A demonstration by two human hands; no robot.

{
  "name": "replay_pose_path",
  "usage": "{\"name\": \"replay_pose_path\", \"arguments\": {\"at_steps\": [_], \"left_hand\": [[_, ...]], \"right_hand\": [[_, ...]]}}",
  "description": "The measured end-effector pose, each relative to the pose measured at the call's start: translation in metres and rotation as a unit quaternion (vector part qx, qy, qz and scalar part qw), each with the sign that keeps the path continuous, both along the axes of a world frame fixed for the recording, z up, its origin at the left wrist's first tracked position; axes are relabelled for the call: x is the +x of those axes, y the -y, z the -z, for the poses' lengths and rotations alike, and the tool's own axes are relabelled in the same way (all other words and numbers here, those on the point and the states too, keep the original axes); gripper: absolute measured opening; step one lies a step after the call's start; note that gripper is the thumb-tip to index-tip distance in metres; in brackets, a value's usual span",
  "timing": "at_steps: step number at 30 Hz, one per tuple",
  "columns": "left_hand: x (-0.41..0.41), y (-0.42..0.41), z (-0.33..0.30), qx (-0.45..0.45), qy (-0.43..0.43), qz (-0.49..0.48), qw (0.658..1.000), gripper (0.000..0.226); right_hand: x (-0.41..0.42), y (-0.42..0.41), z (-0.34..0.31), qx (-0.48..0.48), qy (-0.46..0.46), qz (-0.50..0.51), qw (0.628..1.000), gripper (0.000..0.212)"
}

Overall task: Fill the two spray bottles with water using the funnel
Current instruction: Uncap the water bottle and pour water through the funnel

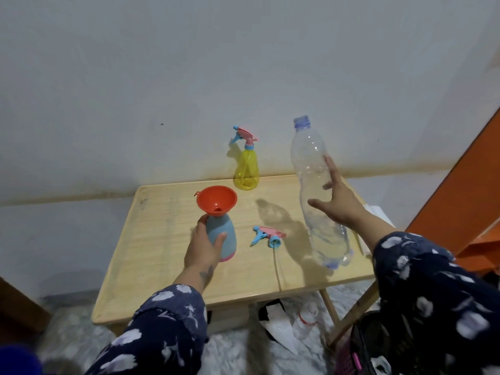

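Here funnel (216, 199) upright in blue spray bottle (223, 238).

- The blue spray bottle (223, 236) stands upright near the middle of the wooden table, with a pink base and no spray head on it.
- The orange funnel (216, 200) sits in its neck, a little tilted.
- The detached spray head (267, 235), pink and blue, lies on the table just right of it.
- The yellow spray bottle (246, 169) stands upright at the far edge, its spray head on.
- The clear plastic water bottle (318, 190), uncapped, looks nearly empty and leans slightly.
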State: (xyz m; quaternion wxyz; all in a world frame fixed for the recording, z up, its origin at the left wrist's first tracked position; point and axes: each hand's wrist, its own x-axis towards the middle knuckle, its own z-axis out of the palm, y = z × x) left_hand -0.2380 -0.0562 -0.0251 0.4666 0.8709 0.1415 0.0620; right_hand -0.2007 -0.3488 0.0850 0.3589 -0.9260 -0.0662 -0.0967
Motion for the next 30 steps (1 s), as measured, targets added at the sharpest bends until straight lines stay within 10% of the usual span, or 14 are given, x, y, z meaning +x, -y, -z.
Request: {"name": "replay_pose_path", "arguments": {"at_steps": [11,30], "left_hand": [[0.001,0.007,0.016,-0.023,0.034,-0.037,0.998,0.061],[0.002,0.013,0.014,-0.004,0.028,-0.047,0.999,0.063]], "right_hand": [[0.068,0.028,0.047,0.141,0.104,0.138,0.975,0.099],[0.068,0.043,0.054,0.095,0.093,0.155,0.979,0.118]]}}
